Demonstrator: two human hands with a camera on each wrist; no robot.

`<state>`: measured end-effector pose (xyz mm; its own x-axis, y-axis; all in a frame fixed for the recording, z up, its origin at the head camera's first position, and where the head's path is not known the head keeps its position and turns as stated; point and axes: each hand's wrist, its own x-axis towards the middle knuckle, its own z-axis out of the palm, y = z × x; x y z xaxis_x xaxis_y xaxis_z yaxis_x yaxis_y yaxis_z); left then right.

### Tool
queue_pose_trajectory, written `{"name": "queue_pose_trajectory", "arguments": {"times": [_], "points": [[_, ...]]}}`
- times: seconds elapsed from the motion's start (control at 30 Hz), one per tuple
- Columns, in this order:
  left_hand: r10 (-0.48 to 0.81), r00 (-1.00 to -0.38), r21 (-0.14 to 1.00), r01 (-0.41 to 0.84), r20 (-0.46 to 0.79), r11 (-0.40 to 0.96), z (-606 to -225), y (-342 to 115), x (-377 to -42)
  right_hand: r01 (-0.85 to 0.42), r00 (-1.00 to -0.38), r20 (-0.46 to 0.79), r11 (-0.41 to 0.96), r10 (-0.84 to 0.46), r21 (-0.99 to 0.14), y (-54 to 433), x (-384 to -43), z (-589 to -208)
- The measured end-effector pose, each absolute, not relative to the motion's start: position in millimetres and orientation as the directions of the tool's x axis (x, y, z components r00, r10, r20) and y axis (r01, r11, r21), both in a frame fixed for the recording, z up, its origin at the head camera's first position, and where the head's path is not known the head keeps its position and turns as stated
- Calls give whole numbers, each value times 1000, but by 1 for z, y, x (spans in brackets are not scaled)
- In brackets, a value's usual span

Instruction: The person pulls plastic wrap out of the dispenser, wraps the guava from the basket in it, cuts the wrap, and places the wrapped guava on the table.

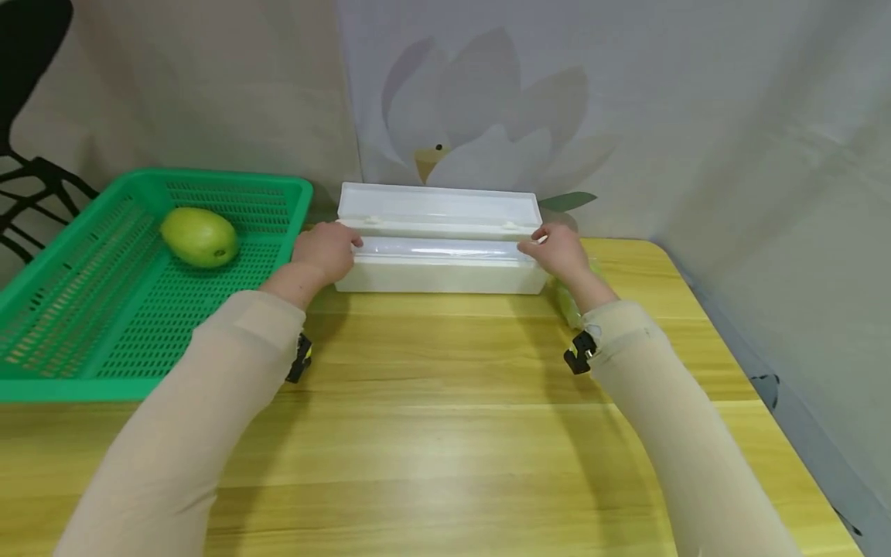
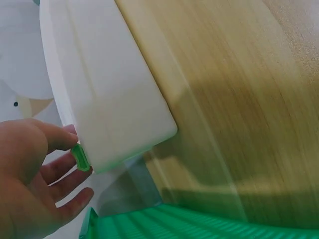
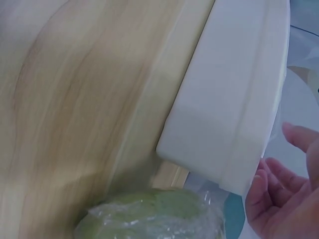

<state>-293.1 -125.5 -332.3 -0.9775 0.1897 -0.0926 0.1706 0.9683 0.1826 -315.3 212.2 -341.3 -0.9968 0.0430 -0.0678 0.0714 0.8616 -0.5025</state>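
Observation:
A long white cling film box (image 1: 442,277) stands at the back of the table with its lid (image 1: 438,203) raised. A roll of clear cling film (image 1: 438,247) lies inside. My left hand (image 1: 325,251) is at the box's left end, thumb by the rim; in the left wrist view a small green tab (image 2: 80,158) sits beside the fingers. Whether they pinch film there is hidden. My right hand (image 1: 557,251) is at the right end. Its thumb (image 3: 299,137) stands apart from the curved fingers, which are by the box's edge.
A green plastic basket (image 1: 149,387) on the left holds a yellow-green mango-like fruit (image 1: 199,237). Right of the box, partly behind my right wrist, lies a pale green item in clear film (image 3: 154,214). A curtain with a flower print (image 1: 480,100) hangs close behind.

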Motion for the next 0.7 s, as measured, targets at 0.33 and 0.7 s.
{"name": "queue_pose_trajectory", "arguments": {"times": [0.33, 0.7], "points": [[182, -983, 184, 182, 21, 966, -338, -126, -291, 118, -992, -88, 909, 91, -399, 203, -318, -345], [164, -985, 230, 170, 43, 958, -337, -123, -291, 140, -988, -17, 862, 151, -487, 203, -320, -347]]}}
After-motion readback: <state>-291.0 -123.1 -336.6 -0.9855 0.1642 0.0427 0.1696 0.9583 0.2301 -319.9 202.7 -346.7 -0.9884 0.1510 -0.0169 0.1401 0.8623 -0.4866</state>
